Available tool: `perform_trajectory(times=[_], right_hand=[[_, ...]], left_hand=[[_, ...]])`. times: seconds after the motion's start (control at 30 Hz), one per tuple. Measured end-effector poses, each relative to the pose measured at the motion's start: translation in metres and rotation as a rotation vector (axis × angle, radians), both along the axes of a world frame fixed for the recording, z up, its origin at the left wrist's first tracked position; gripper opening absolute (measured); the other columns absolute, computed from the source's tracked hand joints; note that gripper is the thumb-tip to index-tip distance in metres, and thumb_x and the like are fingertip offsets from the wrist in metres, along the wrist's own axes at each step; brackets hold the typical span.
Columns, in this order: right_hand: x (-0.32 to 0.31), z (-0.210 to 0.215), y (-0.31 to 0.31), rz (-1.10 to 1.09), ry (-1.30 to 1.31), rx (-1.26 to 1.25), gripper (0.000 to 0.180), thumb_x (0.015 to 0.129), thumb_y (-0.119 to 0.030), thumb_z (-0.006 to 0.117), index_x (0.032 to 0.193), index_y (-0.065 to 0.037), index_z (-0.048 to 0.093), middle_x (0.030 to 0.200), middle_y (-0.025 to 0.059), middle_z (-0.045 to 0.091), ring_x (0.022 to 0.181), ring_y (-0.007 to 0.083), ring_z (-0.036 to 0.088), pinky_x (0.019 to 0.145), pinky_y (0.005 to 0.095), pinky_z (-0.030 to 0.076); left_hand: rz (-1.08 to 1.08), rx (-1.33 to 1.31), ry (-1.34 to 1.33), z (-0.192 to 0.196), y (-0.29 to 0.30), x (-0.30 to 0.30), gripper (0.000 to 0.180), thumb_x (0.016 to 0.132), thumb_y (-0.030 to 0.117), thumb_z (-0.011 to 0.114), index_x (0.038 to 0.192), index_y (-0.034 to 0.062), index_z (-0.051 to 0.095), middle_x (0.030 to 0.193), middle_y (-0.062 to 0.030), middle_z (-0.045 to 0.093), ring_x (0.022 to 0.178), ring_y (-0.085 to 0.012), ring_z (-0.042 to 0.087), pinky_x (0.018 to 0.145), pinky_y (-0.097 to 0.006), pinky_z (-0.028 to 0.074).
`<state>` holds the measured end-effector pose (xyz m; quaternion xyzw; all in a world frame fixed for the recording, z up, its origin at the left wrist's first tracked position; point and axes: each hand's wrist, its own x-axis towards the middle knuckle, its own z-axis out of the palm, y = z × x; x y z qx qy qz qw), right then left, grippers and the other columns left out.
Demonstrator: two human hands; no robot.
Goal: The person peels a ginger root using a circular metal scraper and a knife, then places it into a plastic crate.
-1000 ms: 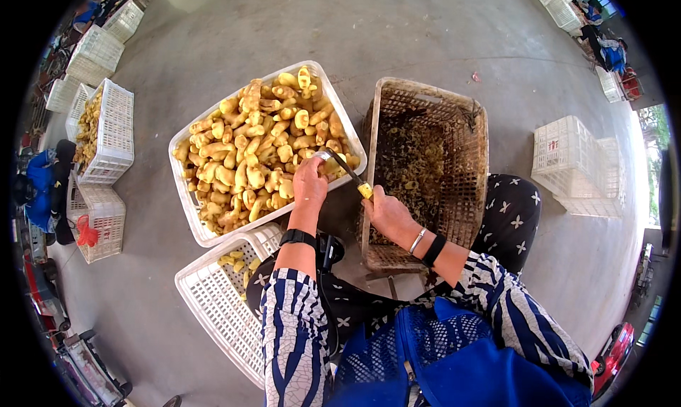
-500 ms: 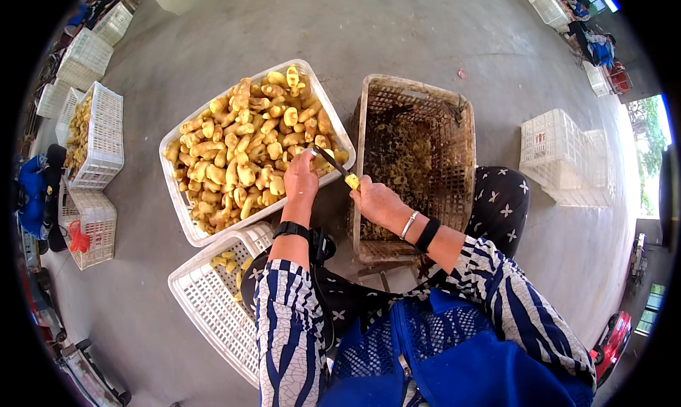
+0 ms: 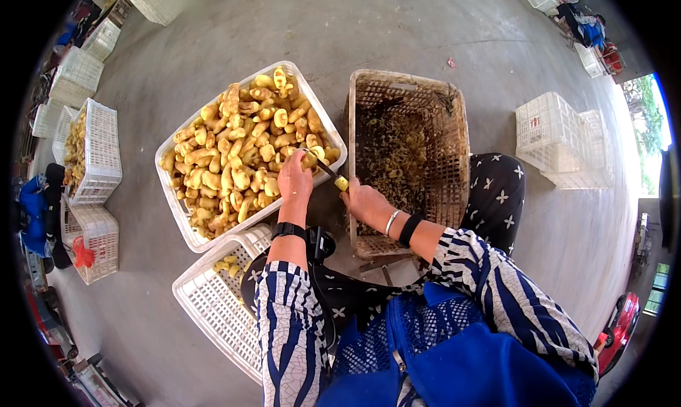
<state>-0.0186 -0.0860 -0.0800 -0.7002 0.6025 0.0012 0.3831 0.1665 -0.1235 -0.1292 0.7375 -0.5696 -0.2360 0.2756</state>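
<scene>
My left hand [image 3: 294, 181] is closed around a yellow peeled root piece at the near right edge of a white crate [image 3: 186, 231] heaped with yellow root pieces [image 3: 234, 152]. My right hand [image 3: 365, 203] grips a small knife [image 3: 328, 171] with a yellowish handle. Its dark blade points left and reaches the piece in my left hand. Both hands work between the white crate and a brown wicker basket [image 3: 454, 123] that holds dark peelings.
A second white crate [image 3: 213, 308] with a few yellow pieces lies by my left knee. More white crates stand at the left [image 3: 99, 152] and right [image 3: 560, 137]. Grey concrete floor lies all around, with vehicles at the far edges.
Both hands stay together at the crate's edge, shifted slightly. The knife blade keeps working against the piece in my left hand.
</scene>
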Motion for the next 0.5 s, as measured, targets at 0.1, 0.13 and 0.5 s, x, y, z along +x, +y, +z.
perform_trajectory(times=[0.1, 0.13, 0.5], right_hand=[[0.000, 0.000, 0.002, -0.029, -0.005, 0.028, 0.036, 0.095, -0.032, 0.051, 0.104, 0.002, 0.045, 0.082, 0.0269, 0.065, 0.079, 0.0445, 0.064, 0.068, 0.0527, 0.050], [-0.002, -0.003, 0.003, -0.024, -0.057, -0.004, 0.038, 0.095, -0.033, 0.052, 0.106, 0.003, 0.046, 0.084, 0.0274, 0.065, 0.080, 0.0442, 0.064, 0.069, 0.0509, 0.051], [-0.004, -0.016, -0.005, -0.103, -0.150, 0.019, 0.039, 0.093, -0.034, 0.053, 0.097, 0.005, 0.057, 0.092, 0.0322, 0.063, 0.087, 0.0477, 0.061, 0.076, 0.0503, 0.049]], left_hand=[[-0.004, 0.086, -0.014, 0.008, -0.001, -0.004, 0.038, 0.077, 0.003, 0.065, 0.112, 0.0136, 0.056, 0.112, -0.0113, 0.060, 0.106, -0.0342, 0.058, 0.085, -0.043, 0.048], [-0.014, 0.134, 0.016, 0.012, -0.002, -0.005, 0.038, 0.077, 0.003, 0.066, 0.112, 0.0157, 0.055, 0.115, -0.0098, 0.058, 0.109, -0.0346, 0.056, 0.087, -0.043, 0.047], [-0.089, -0.081, 0.081, -0.009, -0.004, -0.003, 0.036, 0.075, 0.002, 0.069, 0.107, 0.0106, 0.056, 0.108, -0.0110, 0.061, 0.105, -0.0343, 0.057, 0.089, -0.042, 0.045]])
